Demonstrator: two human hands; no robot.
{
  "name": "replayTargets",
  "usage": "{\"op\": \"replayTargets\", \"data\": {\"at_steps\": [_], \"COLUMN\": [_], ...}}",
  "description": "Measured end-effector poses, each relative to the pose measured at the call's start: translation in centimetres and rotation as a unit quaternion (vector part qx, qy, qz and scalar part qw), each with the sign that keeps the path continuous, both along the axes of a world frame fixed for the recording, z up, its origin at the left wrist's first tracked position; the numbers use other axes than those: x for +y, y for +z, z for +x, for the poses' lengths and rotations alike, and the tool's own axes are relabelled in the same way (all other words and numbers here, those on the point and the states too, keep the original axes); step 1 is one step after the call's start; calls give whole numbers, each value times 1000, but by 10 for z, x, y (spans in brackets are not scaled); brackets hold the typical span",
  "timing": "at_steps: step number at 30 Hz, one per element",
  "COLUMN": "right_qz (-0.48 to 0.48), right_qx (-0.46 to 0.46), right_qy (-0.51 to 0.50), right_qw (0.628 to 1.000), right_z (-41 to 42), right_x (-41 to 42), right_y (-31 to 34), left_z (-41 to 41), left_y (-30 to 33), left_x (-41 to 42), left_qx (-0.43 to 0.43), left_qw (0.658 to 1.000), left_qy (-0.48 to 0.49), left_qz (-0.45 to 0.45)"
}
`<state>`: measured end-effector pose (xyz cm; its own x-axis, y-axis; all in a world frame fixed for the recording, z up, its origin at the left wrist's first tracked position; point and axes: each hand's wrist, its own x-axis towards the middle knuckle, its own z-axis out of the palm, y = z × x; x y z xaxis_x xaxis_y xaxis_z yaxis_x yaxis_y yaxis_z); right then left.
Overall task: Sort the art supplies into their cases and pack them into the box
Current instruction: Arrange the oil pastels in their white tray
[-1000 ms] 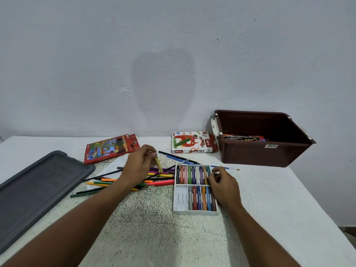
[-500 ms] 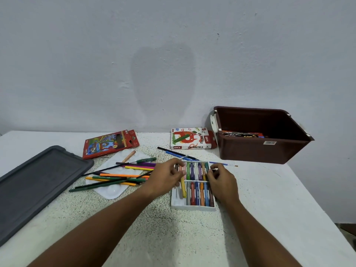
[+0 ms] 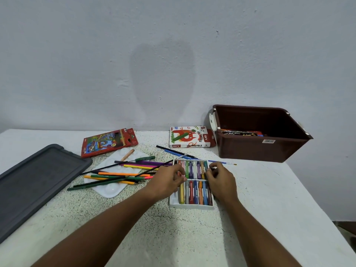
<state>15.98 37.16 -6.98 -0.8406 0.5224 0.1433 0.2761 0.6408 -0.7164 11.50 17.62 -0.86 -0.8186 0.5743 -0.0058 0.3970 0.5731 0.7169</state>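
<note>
Centre of the frame, slightly right: white pastel tray flat on the speckled table, two rows of oil pastels standing side by side in its slots. In the lower row, at its left end, a yellow pastel lying in a slot.

Left hand over the tray's left edge, fingers curled, fingertips at the divider between the two rows, just above the yellow pastel; cannot tell whether pinching anything. Right hand on the tray's right edge, fingers bent against the top-row pastels; hold or mere touch not clear.

Left of centre: loose coloured pencils in a crossed heap over a white paint palette. Just above the tray, thin paintbrushes and dark pencils.

Upper left of the heap: red pencil case, flat. Top centre of the table: oil pastels carton, flat, just beside the brown box. Right of frame: that box open, a flat printed pack inside against its near wall. Far left: grey lid lying flat.
</note>
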Motion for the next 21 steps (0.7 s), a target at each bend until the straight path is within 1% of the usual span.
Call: {"op": "replayTargets", "data": {"at_steps": [4,9,12,18,21], "right_qz": [-4,-7,-5,-4,-3], "right_qx": [0,0,0,3,3], "right_qy": [0,0,0,1,1], "right_qw": [1000,1000,1000,1000,1000], "right_z": [0,0,-1,1,0], "right_x": [0,0,0,0,0], "right_y": [0,-1,-1,0,0], "left_z": [1,2,1,0,1], "left_y": [-2,0,4,1,-1], "left_x": [3,3,-1,-5,-4], "left_qx": [16,2,16,12,12], "left_qw": [999,999,998,996,997], "left_qy": [-16,-22,-22,-31,-24], "left_qz": [-29,-42,-60,-79,-68]}}
